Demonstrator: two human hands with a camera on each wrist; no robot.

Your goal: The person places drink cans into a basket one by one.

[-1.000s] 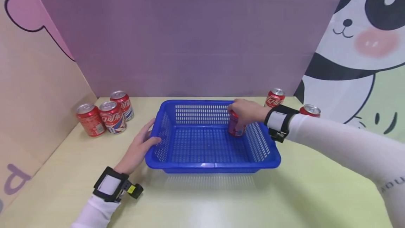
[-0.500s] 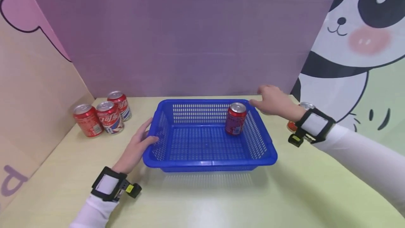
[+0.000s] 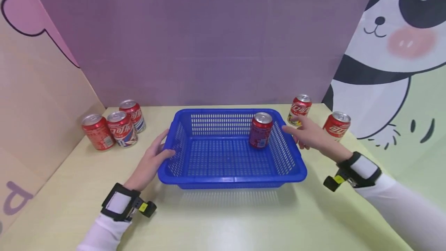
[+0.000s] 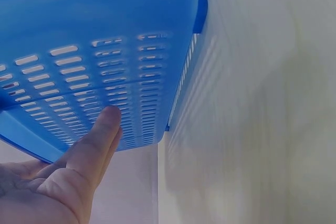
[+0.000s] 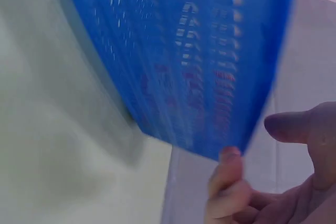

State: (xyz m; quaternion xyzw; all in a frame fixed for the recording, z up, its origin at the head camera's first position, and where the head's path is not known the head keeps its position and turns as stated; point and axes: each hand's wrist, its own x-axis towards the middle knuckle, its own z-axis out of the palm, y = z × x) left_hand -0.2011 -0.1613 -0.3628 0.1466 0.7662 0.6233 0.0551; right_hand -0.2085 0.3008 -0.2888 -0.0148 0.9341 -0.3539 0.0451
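Note:
A blue slotted plastic basket (image 3: pixel 195 177) sits mid-table, and one red can (image 3: pixel 259 130) stands upright in its far right corner. My left hand (image 3: pixel 153 162) rests with straight fingers against the basket's left wall (image 4: pixel 105 61); one fingertip (image 4: pixel 107 116) touches the slotted side. My right hand (image 3: pixel 306 134) hovers just right of the basket with loose fingers (image 5: pixel 226 182) and holds nothing. It is between the basket rim and two red cans (image 3: pixel 299 109) (image 3: pixel 336 125) on the table. The basket wall (image 5: pixel 184 61) looks blurred in the right wrist view.
Three red cans (image 3: pixel 115 127) stand grouped at the back left near the side panel. A purple wall closes the back, and a panda-print panel (image 3: pixel 393 61) closes the right. The pale yellow table (image 3: pixel 226 220) stretches in front of the basket.
My right hand let go of the can in the basket, lifted out over the rim and drew back to the right. The left hand stayed on the basket.

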